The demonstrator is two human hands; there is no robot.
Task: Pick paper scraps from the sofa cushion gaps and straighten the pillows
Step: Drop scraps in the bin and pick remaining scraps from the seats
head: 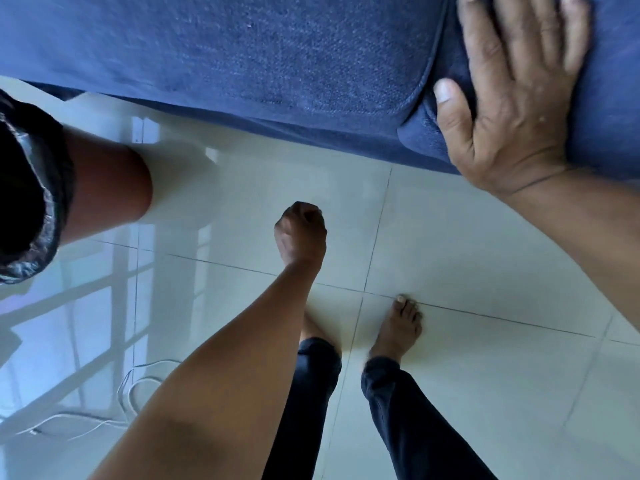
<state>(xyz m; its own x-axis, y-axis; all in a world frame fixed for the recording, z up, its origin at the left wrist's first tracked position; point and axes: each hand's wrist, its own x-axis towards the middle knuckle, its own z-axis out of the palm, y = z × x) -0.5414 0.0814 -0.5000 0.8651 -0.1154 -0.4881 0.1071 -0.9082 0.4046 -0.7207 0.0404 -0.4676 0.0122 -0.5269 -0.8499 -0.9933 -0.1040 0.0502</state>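
The head view looks steeply down at a dark blue woven-fabric sofa seat cushion [277,53] running across the top. The right hand [512,98] lies flat, fingers spread, over the piped seam gap between this cushion and the next one, its thumb [450,102] against the cushion's rounded front corner. The left hand [300,233] hangs curled into a fist above the glossy pale tiled floor [467,244], apart from the sofa. Two bare feet [398,327] in dark trousers stand below it. A thin white cable [128,393] loops on the floor at lower left.
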